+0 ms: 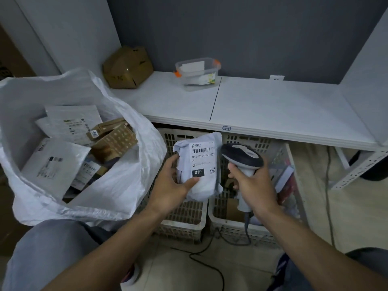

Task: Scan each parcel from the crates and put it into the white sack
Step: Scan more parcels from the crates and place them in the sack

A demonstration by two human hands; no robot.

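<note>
In the head view, a white parcel (199, 166) with a barcode label is held upright by the left hand (170, 185), with the thumb on the front and the fingers curled behind. The parcel is seen over the left crate (184, 217) and the right crate (262, 229), just beside the open white sack (117, 185), in which other parcels are lying. The scanner (241, 154) is gripped at its handle by the right hand (252, 185), and its head is close to the parcel's right edge. A cardboard box (128, 67) and a clear container (198, 72) are placed on the shelf (273, 106) behind.
</note>
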